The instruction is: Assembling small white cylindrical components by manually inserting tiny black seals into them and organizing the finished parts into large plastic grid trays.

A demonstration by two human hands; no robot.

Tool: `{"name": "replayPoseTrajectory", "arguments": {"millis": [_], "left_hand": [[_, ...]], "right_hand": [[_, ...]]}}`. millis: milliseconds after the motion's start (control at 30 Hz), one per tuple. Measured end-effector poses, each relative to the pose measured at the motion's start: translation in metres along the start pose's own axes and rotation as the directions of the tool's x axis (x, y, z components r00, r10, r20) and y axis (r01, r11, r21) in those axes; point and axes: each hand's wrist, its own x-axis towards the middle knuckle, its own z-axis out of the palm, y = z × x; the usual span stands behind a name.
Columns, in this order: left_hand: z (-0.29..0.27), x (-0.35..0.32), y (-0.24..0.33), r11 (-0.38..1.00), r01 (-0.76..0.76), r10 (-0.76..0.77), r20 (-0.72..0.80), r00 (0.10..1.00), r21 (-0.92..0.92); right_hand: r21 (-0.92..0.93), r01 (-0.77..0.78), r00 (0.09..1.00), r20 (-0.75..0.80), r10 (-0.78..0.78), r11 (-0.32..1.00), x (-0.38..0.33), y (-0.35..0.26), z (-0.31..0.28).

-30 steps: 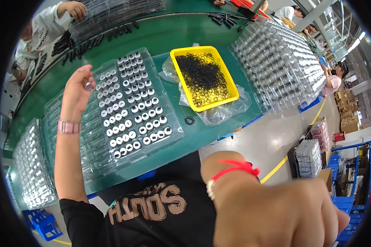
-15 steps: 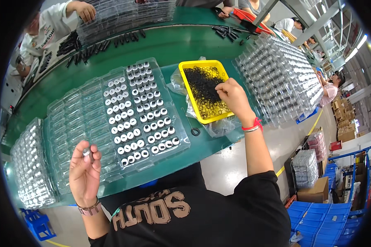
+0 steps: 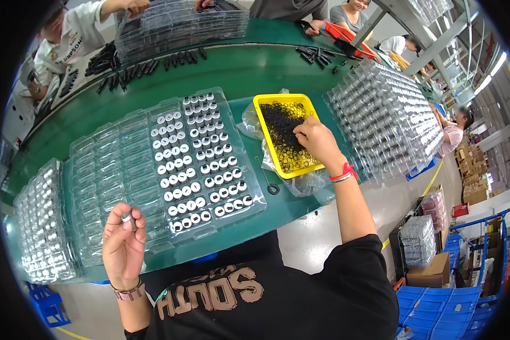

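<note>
My left hand (image 3: 123, 249) is raised over the near edge of a clear plastic tray (image 3: 110, 178), its thumb and fingers closed on a small silver metal cap (image 3: 127, 217). My right hand (image 3: 321, 144) is over a yellow tray (image 3: 270, 148), fingertips pinched together among a heap of thin black rubber rings (image 3: 280, 122). Whether a ring is between those fingertips is too small to tell. Rows of small black-and-white cylindrical parts (image 3: 179, 192) fill the right part of the clear tray; its left part has bare pockets.
A tall stack of filled clear trays (image 3: 379, 119) stands to the right, a lower stack (image 3: 42, 226) at far left. A hooked tool with a black ring handle (image 3: 273, 188) lies beside the yellow tray. Black tubes (image 3: 136, 71) lie across the bench, where other people work.
The whole view has shifted slightly, with the bench appearing lower. My left hand still grips the metal cap, and my right fingers remain at the black rings.
</note>
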Motion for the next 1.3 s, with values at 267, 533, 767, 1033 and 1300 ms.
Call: {"name": "replayPoseTrajectory", "arguments": {"millis": [267,533,767,1033,1300], "left_hand": [[0.002,-0.003,-0.001,1.000,0.004,-0.004,-0.031,1.000,0.028],[0.008,-0.004,-0.005,0.996,-0.031,0.036,-0.060,0.998,0.079],[0.009,-0.001,-0.009,0.991,-0.037,0.037,0.004,0.999,0.126],[0.005,-0.003,-0.013,0.988,-0.027,0.026,0.008,1.000,0.150],[0.009,-0.003,-0.016,0.985,-0.006,0.006,-0.002,1.000,0.173]], "right_hand": [[-0.079,0.060,0.998,-0.027,-0.062,0.995,0.004,0.001,0.006],[0.061,-0.071,0.996,-0.050,0.074,0.996,0.005,-0.002,-0.001],[0.728,-0.413,0.882,0.170,0.440,0.547,0.001,0.001,-0.013],[0.824,-0.448,0.841,0.257,0.477,0.346,-0.001,0.005,-0.014],[0.884,-0.389,0.865,0.253,0.434,0.260,-0.004,0.002,-0.012]]}}
